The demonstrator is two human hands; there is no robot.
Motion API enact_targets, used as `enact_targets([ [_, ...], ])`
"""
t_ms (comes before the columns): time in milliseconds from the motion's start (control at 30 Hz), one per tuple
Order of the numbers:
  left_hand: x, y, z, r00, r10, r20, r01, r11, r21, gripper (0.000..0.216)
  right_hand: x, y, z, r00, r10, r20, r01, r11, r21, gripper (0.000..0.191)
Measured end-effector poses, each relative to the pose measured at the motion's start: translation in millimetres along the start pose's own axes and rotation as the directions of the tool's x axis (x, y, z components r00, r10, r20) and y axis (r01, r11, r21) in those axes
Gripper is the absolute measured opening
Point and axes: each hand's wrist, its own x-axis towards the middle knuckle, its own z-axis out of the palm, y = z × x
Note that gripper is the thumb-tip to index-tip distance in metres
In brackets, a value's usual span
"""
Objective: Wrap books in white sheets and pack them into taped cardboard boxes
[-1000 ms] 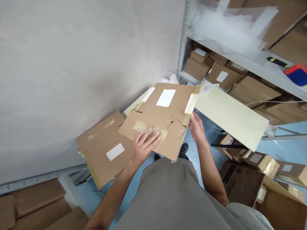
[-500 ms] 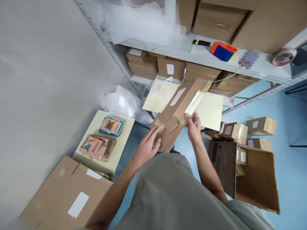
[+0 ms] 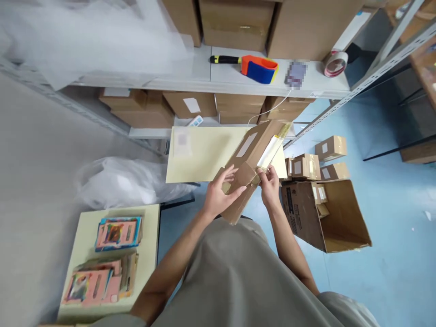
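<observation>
A long, partly flattened cardboard box [image 3: 260, 136] tilts over the table in front of me, one end toward my body. One face carries a white label [image 3: 247, 144]; a longer white strip [image 3: 270, 152] with a yellow end lies along its right side. Clear tape shows at the far edge. My left hand [image 3: 220, 193] rests against the near left part of the box, fingers and thumb stretched apart over a flap. Closed on the box's right edge, just below the white strip, is my right hand [image 3: 269, 184], thumb on top.
Below the box stands a cream table [image 3: 200, 156]. A shelf [image 3: 190, 81] behind holds boxes, an orange-and-blue tape dispenser [image 3: 259, 69] and a tape roll [image 3: 336, 63]. Picture packs [image 3: 117, 234] lie on a left side table. An open carton [image 3: 347, 218] and small boxes sit at right.
My view has swung to the right. My left hand has shifted up along the box, with its fingers spread wider. The right hand keeps its grip at the right edge.
</observation>
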Motion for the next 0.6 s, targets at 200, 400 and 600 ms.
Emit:
enact_targets([
  [200, 66.4, -5.0, -23.8, 0.995, 0.096, 0.014, -0.094, 0.991, -0.094, 0.069, 28.6, -12.5, 29.8, 0.992, -0.051, -0.112, 0.05, 0.999, -0.008, 0.04],
  [400, 109.1, -15.7, -65.9, 0.99, 0.129, 0.054, -0.125, 0.99, -0.069, 0.067, 48.5, -12.6, 69.1, 0.972, -0.05, -0.228, 0.06, 0.998, 0.034, 0.038],
  [600, 133.1, -28.6, -84.5, 0.992, 0.11, 0.058, -0.106, 0.992, -0.074, 0.059, 62.8, -2.7, 89.9, 0.964, -0.037, -0.264, 0.046, 0.999, 0.026, 0.035],
])
